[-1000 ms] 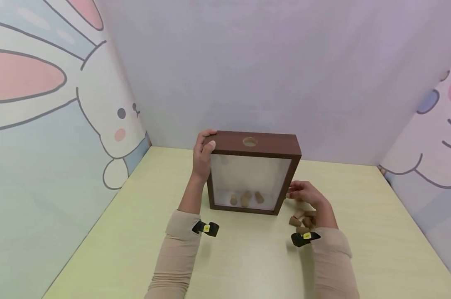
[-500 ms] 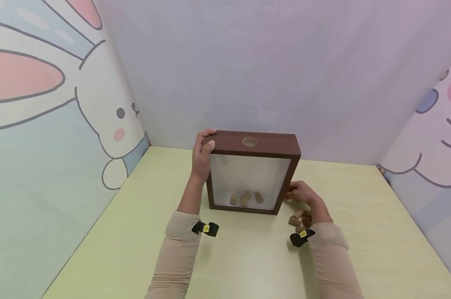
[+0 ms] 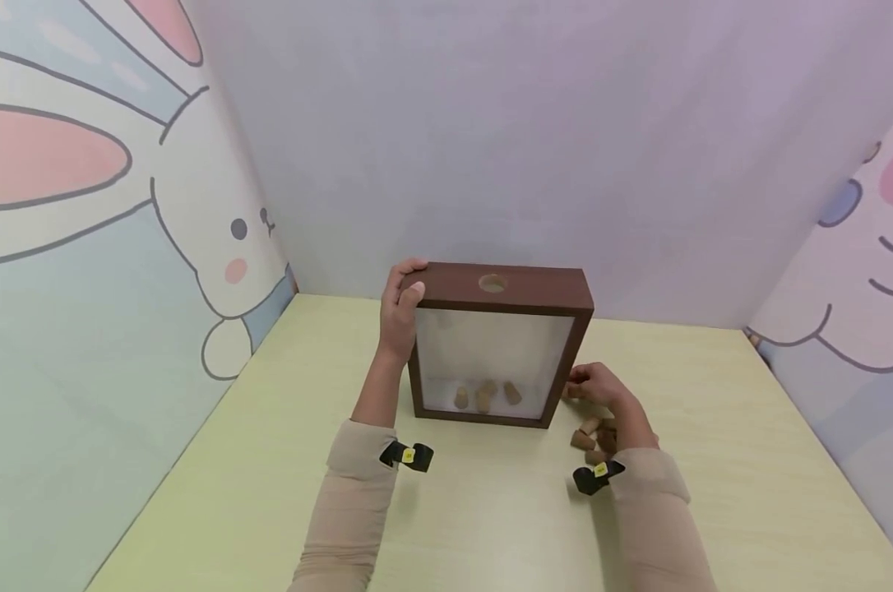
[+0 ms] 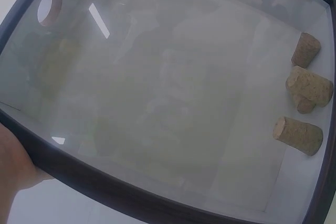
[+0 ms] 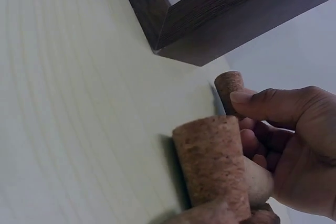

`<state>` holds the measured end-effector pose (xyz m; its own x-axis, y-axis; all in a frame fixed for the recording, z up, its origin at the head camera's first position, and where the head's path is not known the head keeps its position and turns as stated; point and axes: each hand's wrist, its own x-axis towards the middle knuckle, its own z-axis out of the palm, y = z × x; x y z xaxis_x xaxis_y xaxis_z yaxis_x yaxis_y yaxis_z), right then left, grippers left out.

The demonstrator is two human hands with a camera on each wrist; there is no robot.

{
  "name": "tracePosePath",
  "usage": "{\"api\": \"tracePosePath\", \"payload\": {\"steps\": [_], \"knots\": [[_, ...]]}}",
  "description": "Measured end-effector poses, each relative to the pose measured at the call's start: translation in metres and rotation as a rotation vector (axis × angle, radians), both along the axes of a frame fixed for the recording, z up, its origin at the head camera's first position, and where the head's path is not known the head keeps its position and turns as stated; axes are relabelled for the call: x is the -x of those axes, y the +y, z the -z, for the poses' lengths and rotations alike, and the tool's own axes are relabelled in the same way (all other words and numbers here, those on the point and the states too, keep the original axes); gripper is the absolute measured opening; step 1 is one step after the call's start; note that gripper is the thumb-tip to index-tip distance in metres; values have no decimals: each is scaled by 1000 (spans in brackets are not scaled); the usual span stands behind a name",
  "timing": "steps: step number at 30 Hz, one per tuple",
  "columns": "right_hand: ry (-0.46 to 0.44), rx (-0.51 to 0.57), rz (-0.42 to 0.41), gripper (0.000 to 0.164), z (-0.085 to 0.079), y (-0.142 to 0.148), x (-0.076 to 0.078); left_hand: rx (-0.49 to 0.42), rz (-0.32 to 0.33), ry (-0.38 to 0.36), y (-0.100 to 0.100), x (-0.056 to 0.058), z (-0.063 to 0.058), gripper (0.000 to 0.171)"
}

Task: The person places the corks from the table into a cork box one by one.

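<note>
A dark brown shadow box (image 3: 543,288) with a clear front stands upright on the table, a round hole in its top. My left hand (image 3: 399,319) grips its upper left corner, thumb in front and fingers over the top. Inside, several tapered cork stoppers (image 4: 304,136) lie along the bottom. By the box's lower right side, my right hand (image 3: 598,385) pinches a cork stopper (image 5: 228,85) between thumb and fingers. Nearer the wrist, a larger-looking cork (image 5: 210,161) stands out from a loose pile, partly covered by the right forearm in the head view.
The pale wood-grain table (image 3: 491,510) runs back to a plain lilac wall (image 3: 528,148). Side walls carry a cartoon rabbit (image 3: 217,238) on the left and another figure on the right. Black wrist cameras (image 3: 409,455) sit on both sleeves.
My right hand has moved slightly left and its fingers have drawn together on a cork by the box. The left hand and the box stay put.
</note>
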<state>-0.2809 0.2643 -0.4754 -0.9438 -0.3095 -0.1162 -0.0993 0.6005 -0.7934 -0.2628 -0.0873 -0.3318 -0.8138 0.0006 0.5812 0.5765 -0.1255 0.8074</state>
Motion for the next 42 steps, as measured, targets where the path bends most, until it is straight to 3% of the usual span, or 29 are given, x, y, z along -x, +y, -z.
{"api": "tracePosePath", "payload": {"steps": [5,13,20,26,31,35,40,42], "knots": [[-72,69,59,22,-4,11,-17,-12,1,0,0,1,3,45],[-7,186,129,28,-32,26,-47,9,-2,55,5,-17,-16,46],[133,311,135,35,-64,27,-63,18,-9,54,6,-18,-17,46],[299,324,142,27,-94,25,-74,11,15,48,6,-2,-4,44],[421,323,202,22,-117,19,-80,-1,16,61,6,6,3,47],[504,451,214,22,-135,10,-83,0,4,77,5,6,4,50],[586,643,114,30,-157,0,-84,-6,-4,75,7,6,2,49],[602,674,86,32,-164,-4,-84,-10,-7,68,9,6,2,49]]}}
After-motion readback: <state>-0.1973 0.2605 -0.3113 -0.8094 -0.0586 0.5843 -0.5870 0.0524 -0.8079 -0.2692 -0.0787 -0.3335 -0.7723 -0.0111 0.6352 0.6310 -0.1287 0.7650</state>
